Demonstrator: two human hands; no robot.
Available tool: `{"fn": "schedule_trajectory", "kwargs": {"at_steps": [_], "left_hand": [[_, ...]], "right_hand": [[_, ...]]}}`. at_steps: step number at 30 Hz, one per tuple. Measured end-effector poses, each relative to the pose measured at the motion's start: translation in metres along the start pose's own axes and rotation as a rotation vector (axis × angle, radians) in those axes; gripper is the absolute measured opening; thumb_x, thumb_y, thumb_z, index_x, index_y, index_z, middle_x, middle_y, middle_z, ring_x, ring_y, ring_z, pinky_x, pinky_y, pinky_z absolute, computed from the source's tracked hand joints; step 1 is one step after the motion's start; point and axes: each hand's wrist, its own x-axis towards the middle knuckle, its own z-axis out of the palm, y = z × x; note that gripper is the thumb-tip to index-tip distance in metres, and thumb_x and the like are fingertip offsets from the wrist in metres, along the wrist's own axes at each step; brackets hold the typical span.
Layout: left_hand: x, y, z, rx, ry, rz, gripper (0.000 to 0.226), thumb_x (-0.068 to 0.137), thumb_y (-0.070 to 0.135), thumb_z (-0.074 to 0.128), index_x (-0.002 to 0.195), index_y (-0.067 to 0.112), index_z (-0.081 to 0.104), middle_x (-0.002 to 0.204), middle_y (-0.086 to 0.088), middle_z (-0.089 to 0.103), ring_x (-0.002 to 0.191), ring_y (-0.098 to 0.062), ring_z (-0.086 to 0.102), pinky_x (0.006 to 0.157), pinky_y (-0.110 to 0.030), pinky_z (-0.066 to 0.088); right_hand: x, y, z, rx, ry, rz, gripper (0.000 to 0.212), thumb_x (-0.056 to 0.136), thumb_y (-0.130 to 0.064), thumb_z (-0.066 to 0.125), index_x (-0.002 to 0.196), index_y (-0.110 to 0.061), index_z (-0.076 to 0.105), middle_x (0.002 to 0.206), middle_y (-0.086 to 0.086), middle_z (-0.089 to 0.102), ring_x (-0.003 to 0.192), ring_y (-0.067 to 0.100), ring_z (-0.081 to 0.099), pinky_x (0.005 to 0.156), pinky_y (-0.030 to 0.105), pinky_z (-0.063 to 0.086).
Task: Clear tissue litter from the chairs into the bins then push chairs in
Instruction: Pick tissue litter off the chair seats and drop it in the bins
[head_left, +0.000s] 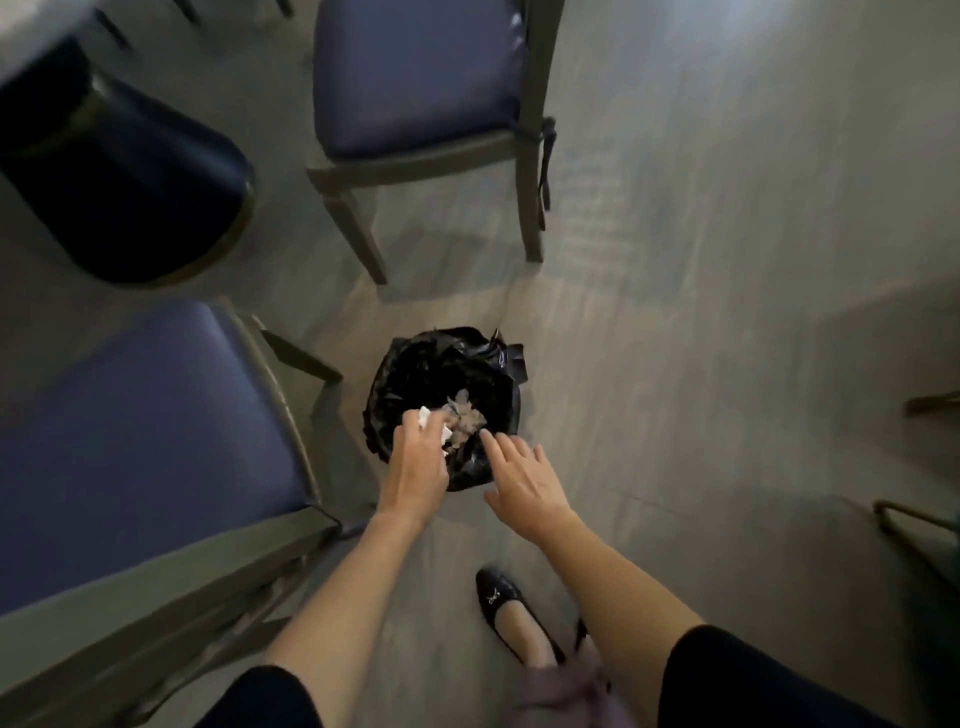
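The person's left hand hangs over the near-left side of the bin, its fingers curled round a crumpled white tissue that pokes out between them. The open mouth of the black-lined bin lies directly below and just ahead of those fingers, so the drop looks like a plain release straight down with no reach needed. The tissue is a bunched wad with no clear long axis. More tissue litter already lies in the bottom of the liner.

The right hand is beside it over the bin's near-right edge, fingers straight and spread, holding nothing. The left hand is the one placed to finish the drop.

The near chair stands just to the left of the bin, the far chair beyond it; both blue seats show no tissue, and both appear to stand out on the floor, not yet pushed in.

No brand, label or writing can be read; the black shoe bears only a small metal ornament
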Motion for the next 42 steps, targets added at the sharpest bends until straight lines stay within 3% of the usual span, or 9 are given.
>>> {"fn": "schedule_trajectory", "kwargs": {"at_steps": [7,11,14,18,24,31,36,42], "left_hand": [[0.054,-0.059,0.131,0.008,0.007,-0.065,0.041,0.094,0.007,0.047,0.134,0.015,0.039,0.135,-0.010,0.029,0.105,-0.022,0.049,0.088,-0.027,0.047],[0.070,-0.084,0.171,-0.038,-0.007,-0.137,0.039,0.094,0.003,0.048,0.129,0.019,0.042,0.150,-0.011,0.012,0.119,-0.028,0.041,0.090,-0.031,0.046],[0.078,-0.098,0.186,-0.061,-0.047,-0.144,0.047,0.094,0.004,0.048,0.134,0.026,0.042,0.156,-0.012,-0.002,0.129,-0.031,0.031,0.097,-0.034,0.042],[0.076,-0.103,0.183,-0.117,-0.094,-0.189,0.066,0.094,0.003,0.049,0.141,0.045,0.030,0.157,-0.002,-0.014,0.144,-0.033,0.005,0.107,-0.041,0.034],[0.045,-0.088,0.142,-0.104,-0.035,-0.285,0.072,0.089,-0.008,0.048,0.146,0.032,0.027,0.158,-0.010,-0.001,0.145,-0.027,0.006,0.112,-0.036,0.027],[-0.008,-0.024,0.042,-0.088,0.089,-0.354,0.058,0.091,0.000,0.050,0.145,0.011,0.031,0.149,-0.012,0.030,0.137,-0.025,0.025,0.114,-0.036,0.028],[-0.078,0.036,-0.036,-0.127,0.257,-0.331,0.048,0.086,-0.001,0.058,0.132,0.004,0.048,0.129,-0.012,0.053,0.128,-0.027,0.039,0.109,-0.036,0.035],[-0.225,0.073,-0.085,-0.197,0.425,-0.621,0.051,0.083,0.001,0.063,0.132,0.007,0.049,0.127,-0.010,0.054,0.121,-0.026,0.047,0.102,-0.035,0.040]], "right_hand": [[0.077,0.049,0.119,-0.089,-0.041,-0.088,0.075,0.095,-0.030,0.050,0.153,-0.014,0.004,0.154,0.004,0.025,0.144,0.023,0.017,0.116,0.058,0.010],[0.100,0.064,0.150,-0.099,0.036,-0.163,0.062,0.096,-0.034,0.051,0.148,-0.009,0.027,0.138,0.006,0.047,0.138,0.024,0.031,0.115,0.056,0.011],[0.109,0.065,0.162,-0.095,0.129,-0.197,0.052,0.090,-0.030,0.062,0.134,-0.010,0.045,0.119,0.004,0.058,0.124,0.025,0.047,0.113,0.059,0.019],[0.112,0.062,0.155,-0.085,0.089,-0.175,0.047,0.090,-0.030,0.061,0.132,-0.013,0.045,0.121,0.003,0.056,0.124,0.024,0.045,0.114,0.058,0.016],[0.101,0.042,0.116,-0.058,-0.011,-0.093,0.054,0.093,-0.025,0.056,0.141,-0.012,0.033,0.133,0.004,0.049,0.131,0.025,0.034,0.115,0.054,0.015],[0.050,0.003,-0.004,-0.050,0.103,-0.119,0.055,0.092,-0.023,0.058,0.140,-0.010,0.036,0.134,0.006,0.050,0.128,0.026,0.040,0.114,0.046,0.026],[-0.019,-0.043,-0.075,-0.042,0.146,-0.251,0.053,0.091,-0.022,0.058,0.137,-0.006,0.039,0.128,0.010,0.053,0.121,0.029,0.046,0.108,0.043,0.035],[-0.128,-0.106,-0.112,-0.006,0.017,-0.472,0.058,0.093,-0.024,0.053,0.143,-0.003,0.033,0.132,0.013,0.048,0.123,0.031,0.043,0.108,0.038,0.033]]}}
